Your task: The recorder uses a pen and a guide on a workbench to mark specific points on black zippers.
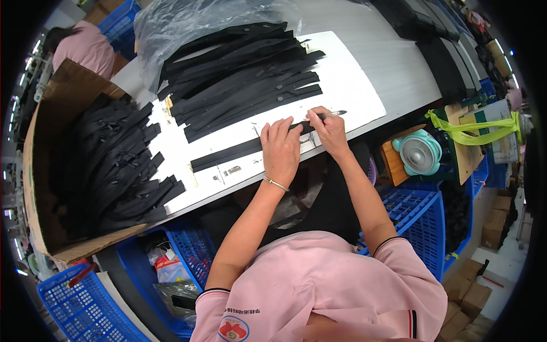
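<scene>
A single black fabric strip (228, 154) lies along the near edge of a white board (356, 85) with small dark marks on it. My left hand (281, 151), a bracelet at its wrist, rests on that strip with its fingers stretched out. At the strip's right end, my right hand (331, 134) is closed round a pen (337, 113), which lies nearly level across the fingers. Its writing tip is hard to make out. Beyond my hands, several black strips (245, 80) are laid side by side on the board.
At left, an open cardboard box (34, 171) holds a heap of black strips (108, 165). Clear plastic sheeting (171, 23) lies at the back. Blue baskets (419, 228) stand below the table (393, 57). A small turquoise fan (420, 153) sits to the right. A person in pink (85, 48) is far left.
</scene>
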{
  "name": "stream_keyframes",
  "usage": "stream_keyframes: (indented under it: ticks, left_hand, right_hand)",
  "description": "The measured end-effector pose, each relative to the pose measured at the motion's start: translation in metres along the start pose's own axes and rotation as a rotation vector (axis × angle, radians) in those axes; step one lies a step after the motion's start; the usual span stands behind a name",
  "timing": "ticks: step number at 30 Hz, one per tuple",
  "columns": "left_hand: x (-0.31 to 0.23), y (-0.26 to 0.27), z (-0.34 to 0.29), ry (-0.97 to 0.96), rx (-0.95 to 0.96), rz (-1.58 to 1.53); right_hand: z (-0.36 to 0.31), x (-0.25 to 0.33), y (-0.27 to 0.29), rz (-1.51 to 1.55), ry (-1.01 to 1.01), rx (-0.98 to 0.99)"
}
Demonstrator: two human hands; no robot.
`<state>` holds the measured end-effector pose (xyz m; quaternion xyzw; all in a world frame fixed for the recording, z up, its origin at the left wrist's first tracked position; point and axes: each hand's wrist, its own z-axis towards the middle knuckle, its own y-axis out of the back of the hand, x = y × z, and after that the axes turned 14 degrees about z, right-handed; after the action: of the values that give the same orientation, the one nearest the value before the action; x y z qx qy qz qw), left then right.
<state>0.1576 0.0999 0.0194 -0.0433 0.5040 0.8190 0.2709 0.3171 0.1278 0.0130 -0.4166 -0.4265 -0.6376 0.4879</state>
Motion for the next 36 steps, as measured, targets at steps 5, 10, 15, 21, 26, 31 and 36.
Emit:
stream_keyframes:
  ticks: [5, 10, 15, 21, 26, 31, 36]
  left_hand:
    - [0.001, -0.001, -0.001, 0.005, 0.002, -0.004]
    - [0.001, -0.001, 0.000, 0.003, 0.000, -0.006]
    - [0.002, -0.001, 0.001, 0.003, -0.004, -0.004]
    - [0.003, 0.001, -0.002, 0.018, 0.076, 0.018]
    - [0.018, -0.012, 0.012, 0.012, 0.081, 0.069]
    - [0.036, -0.028, 0.059, 0.084, 0.082, 0.069]
    - [0.052, -0.001, 0.035, 0.084, 0.022, 0.073]
  right_hand:
    - [-0.003, -0.004, 0.007, 0.077, 0.010, 0.046]
    - [-0.002, -0.002, 0.008, 0.052, 0.025, 0.068]
    - [-0.001, -0.003, 0.006, 0.017, 0.042, 0.078]
    - [-0.004, -0.003, 0.009, 0.122, -0.057, 0.049]
    - [-0.012, -0.008, 0.017, 0.168, -0.093, -0.072]
    - [-0.010, 0.000, 0.011, 0.195, -0.127, -0.142]
    - [-0.006, -0.007, 0.006, 0.195, -0.125, -0.126]
